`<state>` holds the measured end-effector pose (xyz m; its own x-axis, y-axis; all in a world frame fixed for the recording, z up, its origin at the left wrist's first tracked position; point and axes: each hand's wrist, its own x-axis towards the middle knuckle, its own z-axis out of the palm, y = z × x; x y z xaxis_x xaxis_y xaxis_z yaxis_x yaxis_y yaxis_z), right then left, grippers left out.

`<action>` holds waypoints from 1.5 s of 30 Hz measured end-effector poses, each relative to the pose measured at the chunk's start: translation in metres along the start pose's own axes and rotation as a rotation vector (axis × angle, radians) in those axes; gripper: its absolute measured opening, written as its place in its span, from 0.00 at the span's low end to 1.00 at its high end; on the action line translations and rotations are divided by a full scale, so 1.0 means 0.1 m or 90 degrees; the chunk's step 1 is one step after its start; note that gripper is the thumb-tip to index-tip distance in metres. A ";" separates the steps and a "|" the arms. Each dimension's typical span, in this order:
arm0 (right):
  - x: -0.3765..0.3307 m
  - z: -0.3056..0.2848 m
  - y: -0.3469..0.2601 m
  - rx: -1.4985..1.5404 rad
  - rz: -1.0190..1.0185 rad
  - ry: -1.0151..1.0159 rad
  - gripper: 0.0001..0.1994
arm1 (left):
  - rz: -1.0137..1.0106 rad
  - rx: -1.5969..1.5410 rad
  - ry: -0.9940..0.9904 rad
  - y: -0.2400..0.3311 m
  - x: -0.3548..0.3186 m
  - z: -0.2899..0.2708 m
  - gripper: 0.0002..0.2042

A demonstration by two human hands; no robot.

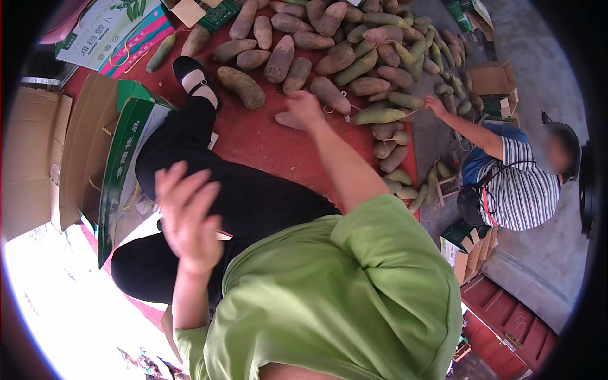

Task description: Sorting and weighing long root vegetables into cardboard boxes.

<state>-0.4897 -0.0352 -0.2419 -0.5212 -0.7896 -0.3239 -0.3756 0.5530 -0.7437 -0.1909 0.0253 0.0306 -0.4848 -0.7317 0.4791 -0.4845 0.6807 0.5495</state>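
Observation:
My left hand [190,218] is raised above my bent black-trousered leg, holding nothing. Its fingers are apart and a little blurred. My right hand [304,109] reaches forward over the red surface, at the near edge of the heap. Right under it lies a pale reddish radish [289,120], partly covered by the hand. Its fingers are blurred and partly hidden, so I cannot tell whether they grip it. Just to the right is a larger brownish radish [330,95] with a white tie at its end. Several green and dusky-red radishes [278,59] are heaped beyond.
On the left stand an open green-and-white carton [120,183] and brown cardboard [31,158]. A printed white box [104,38] is at the far left. At the right, a person in a striped shirt [519,196] reaches toward the heap. Open cartons [494,79] stand beyond the heap's right side.

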 end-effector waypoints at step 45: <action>-0.59 -1.93 -1.33 0.131 -0.279 0.215 0.10 | -0.355 0.344 0.066 -0.81 -0.83 -1.41 0.08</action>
<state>-0.5569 -0.0106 -0.0103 -0.5792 -0.7855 0.2181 -0.4724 0.1054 -0.8750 -0.0082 0.0259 0.0426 -0.0075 -0.9519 0.3062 -0.9367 0.1138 0.3310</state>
